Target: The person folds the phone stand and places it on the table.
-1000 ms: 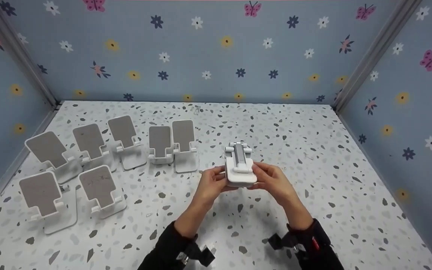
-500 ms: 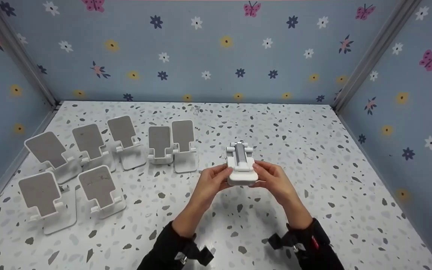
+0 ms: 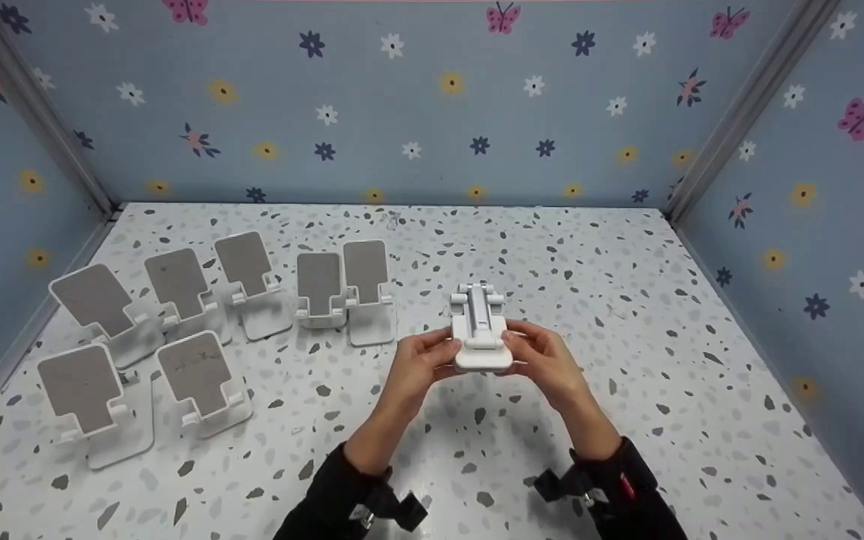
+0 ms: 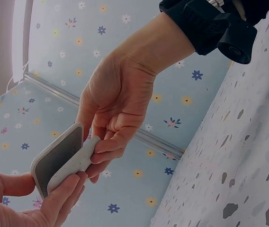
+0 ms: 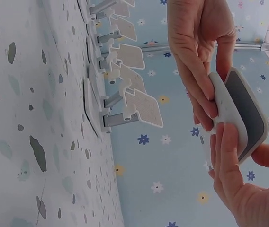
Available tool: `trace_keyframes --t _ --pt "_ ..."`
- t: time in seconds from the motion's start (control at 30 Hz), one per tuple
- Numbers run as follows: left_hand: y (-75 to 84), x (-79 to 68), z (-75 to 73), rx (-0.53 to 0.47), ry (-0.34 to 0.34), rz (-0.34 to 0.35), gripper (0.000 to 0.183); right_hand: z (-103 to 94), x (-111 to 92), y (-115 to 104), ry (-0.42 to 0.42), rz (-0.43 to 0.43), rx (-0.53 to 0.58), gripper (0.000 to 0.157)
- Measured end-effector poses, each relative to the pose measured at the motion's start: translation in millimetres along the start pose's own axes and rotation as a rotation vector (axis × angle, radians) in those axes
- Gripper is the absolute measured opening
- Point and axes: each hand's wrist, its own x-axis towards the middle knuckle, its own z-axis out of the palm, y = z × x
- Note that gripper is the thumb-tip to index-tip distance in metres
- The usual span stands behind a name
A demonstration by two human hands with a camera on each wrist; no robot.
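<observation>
In the head view, a folded white phone stand [image 3: 483, 361] is held up over the speckled table, its hinged support arm facing up. My left hand [image 3: 418, 367] grips its left edge, thumb on top and fingers underneath. My right hand [image 3: 550, 369] grips the right edge in the same way. From the left wrist, the stand's base and its plate with a dark grey pad [image 4: 54, 163] lie nearly face to face, a wedge-shaped gap between them. Fingers of both hands press on the white plate [image 5: 229, 111] in the right wrist view.
Several unfolded white phone stands with grey pads stand at the left of the table, among them a rear one [image 3: 367, 270] and a front one [image 3: 83, 390]. Blue flower-patterned walls [image 3: 432, 112] enclose the back and sides of the table [image 3: 627, 300].
The stand has tipped slightly, so its upper side shows flatter to the head camera. My left thumb has come onto its top edge. The stands on the table have not moved.
</observation>
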Motion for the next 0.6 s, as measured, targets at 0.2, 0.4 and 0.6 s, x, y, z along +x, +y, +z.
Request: trace_keyframes --t 0.2,0.4,0.6 --pt "-1.7 0.8 0.7 0.009 0.030 0.005 0.037 2.0 -0.2 1.7 0.027 -0.018 0.038 0.037" --pt "-2.8 1.2 0.4 0.044 0.041 0.008 0.036 3.7 0.2 3.8 0.034 -0.042 0.075 0.036" --pt "-4.4 3.1 -1.2 0.027 0.040 0.005 0.037 4.0 2.7 7.3 0.042 -0.023 0.067 0.037"
